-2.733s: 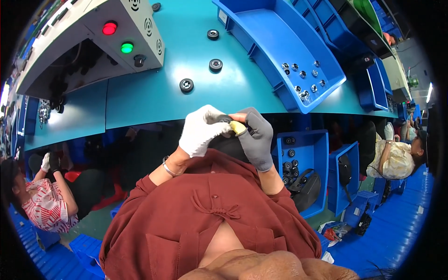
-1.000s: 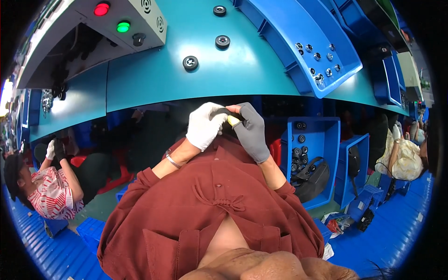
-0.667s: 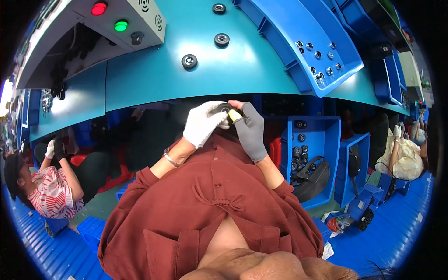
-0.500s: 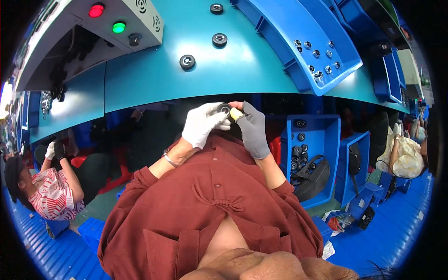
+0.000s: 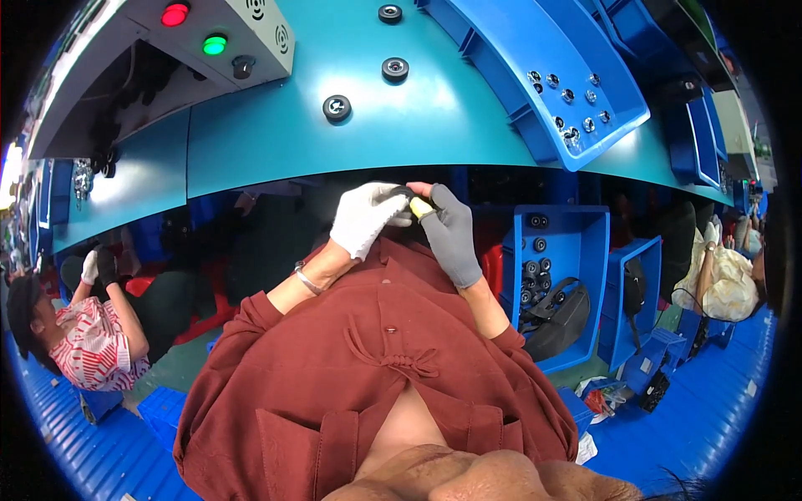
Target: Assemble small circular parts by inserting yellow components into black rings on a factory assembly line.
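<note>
Just off the table's near edge, in front of my chest, both hands meet around a small black wheel (image 5: pixel 403 194). My left hand (image 5: pixel 363 219), in a white glove, grips the wheel from its left side. Closed on the wheel's right side is my right hand (image 5: pixel 449 230), in a grey glove with one fingertip bare and yellow wrapping at the thumb. Fingers cover most of the wheel. On the teal table (image 5: pixel 251 150) beyond lie a near black wheel (image 5: pixel 337 108), a middle black wheel (image 5: pixel 395 69) and a far black wheel (image 5: pixel 390 13).
A blue tray (image 5: pixel 614 138) with several shiny small parts sits at the table's right. Below it, a blue bin (image 5: pixel 597 250) holds several wheels and a black bag (image 5: pixel 555 321). A grey machine (image 5: pixel 271 63) with red and green lights stands left. Co-workers sit at both sides.
The wheel has been turned between my fingers, so its round face no longer shows. My hands stay in nearly the same place.
</note>
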Motion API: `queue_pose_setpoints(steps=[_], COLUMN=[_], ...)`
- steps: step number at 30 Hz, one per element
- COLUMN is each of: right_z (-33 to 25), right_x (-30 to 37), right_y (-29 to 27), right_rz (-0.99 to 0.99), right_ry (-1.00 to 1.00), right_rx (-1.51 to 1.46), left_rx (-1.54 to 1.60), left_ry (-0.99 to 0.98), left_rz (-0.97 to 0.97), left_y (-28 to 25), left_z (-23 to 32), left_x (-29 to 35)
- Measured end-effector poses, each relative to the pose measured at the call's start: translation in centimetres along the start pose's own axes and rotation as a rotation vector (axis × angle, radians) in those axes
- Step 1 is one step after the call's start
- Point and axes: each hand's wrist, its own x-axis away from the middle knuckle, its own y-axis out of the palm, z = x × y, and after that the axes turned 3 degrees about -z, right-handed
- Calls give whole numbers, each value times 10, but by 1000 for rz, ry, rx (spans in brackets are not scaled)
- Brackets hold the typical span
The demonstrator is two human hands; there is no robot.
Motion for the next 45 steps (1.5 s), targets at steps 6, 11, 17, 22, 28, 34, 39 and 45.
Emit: queue_pose_setpoints(steps=[6,11,17,22,28,34,39,45], right_z=[0,0,6,10,-3,-1,2,12], right_x=[7,9,6,0,6,11,13,13], right_y=[7,11,7,-2,-5,-4,-3,1], right_rz=[82,116,80,19,18,-7,19,50], right_ry=[-175,-299,56,128,304,219,185,-28], right_rx=[204,287,-120,-178,-498,-187,-163,34], left_rx=[-7,-175,241,387,496,318,83,11], left_ry=[43,89,-71,-139,-242,-193,-84,-80], left_rz=[23,36,-105,-172,-86,-35,0,7], left_y=[3,-4,-4,-16,-9,6,2,1], left_z=[-4,-13,-8,-26,-22,-5,-12,-11], left_x=[4,2,3,-9,-3,3,-1,-2])
